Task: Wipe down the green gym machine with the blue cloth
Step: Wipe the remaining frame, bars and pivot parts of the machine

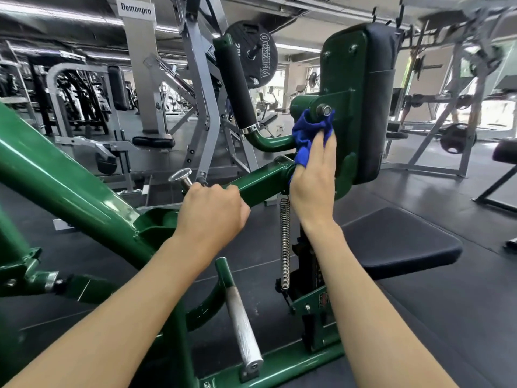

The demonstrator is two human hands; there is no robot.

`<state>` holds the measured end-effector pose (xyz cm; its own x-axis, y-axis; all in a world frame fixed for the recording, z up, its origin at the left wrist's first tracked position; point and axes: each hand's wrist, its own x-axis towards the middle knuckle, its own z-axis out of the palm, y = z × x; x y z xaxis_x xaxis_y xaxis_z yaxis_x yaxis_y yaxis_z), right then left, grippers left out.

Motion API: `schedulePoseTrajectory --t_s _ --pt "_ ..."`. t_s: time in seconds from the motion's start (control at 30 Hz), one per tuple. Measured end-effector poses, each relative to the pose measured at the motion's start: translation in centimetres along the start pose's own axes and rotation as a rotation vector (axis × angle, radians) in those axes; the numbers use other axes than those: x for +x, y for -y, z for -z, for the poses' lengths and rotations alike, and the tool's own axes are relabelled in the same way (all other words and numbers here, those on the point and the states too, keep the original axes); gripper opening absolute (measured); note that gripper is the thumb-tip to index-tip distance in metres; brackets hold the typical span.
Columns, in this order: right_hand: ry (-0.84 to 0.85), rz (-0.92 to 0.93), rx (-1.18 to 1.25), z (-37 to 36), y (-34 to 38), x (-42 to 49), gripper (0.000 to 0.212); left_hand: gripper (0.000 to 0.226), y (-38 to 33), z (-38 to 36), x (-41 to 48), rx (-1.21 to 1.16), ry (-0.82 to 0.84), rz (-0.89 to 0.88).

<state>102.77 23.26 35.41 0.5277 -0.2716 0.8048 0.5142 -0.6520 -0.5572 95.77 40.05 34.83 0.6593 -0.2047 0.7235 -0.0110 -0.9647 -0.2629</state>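
1. Your blue cloth sits bunched under your right fingers. It is pressed to the green back plate of the green gym machine, just below the pivot bolt. The loose folds past your fingertips lap round that bolt. Sweep upward and I judge they could snag on it and pull the cloth out from under you.
2. Your right fingers lie straight and only press the cloth; as far as I can see, nothing pinches it. A tail hangs out below them, so easing the pressure would likely let the cloth drop toward the coil spring beneath your wrist, where it could catch.
3. The plate looks as if it turns on that pivot. A hard push could swing it, and the black pad behind it, away from your fingers.
4. Your left fingers are clenched round the cross tube, just beside the chrome knob. Slide them that way and you risk knocking it.
5. Your right hand stands upright, palm to the plate and fingertips up, with the forearm rising from lower right.
6. Your left hand grips overhand, knuckles up, lower than and left of your right fingers, bracing you on the frame.
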Motion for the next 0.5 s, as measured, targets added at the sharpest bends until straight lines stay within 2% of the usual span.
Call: schedulePoseTrajectory --t_s 0.17,0.27,0.33,0.4,0.5 --pt "0.118 -0.019 -0.052 1.0 -2.1 -1.9 0.055 0.033 0.1 -0.6 -0.1 -0.062 -0.022 -0.017" --pt "0.096 -0.041 -0.021 1.6 -1.3 -0.6 0.054 0.029 -0.1 -1.2 -0.1 -0.010 -0.023 -0.019" --pt "0.111 0.014 -0.015 1.5 -0.5 -0.3 0.052 0.027 -0.3 -1.4 0.0 0.035 -0.014 -0.027" --pt "0.143 0.086 -0.060 1.5 -0.4 -0.8 0.057 0.025 -0.2 -1.4 -0.1 0.047 -0.008 -0.030" --pt "0.139 0.060 -0.139 1.7 -1.9 -2.0 0.053 0.025 -0.1 -1.4 -0.2 0.055 -0.003 -0.040"
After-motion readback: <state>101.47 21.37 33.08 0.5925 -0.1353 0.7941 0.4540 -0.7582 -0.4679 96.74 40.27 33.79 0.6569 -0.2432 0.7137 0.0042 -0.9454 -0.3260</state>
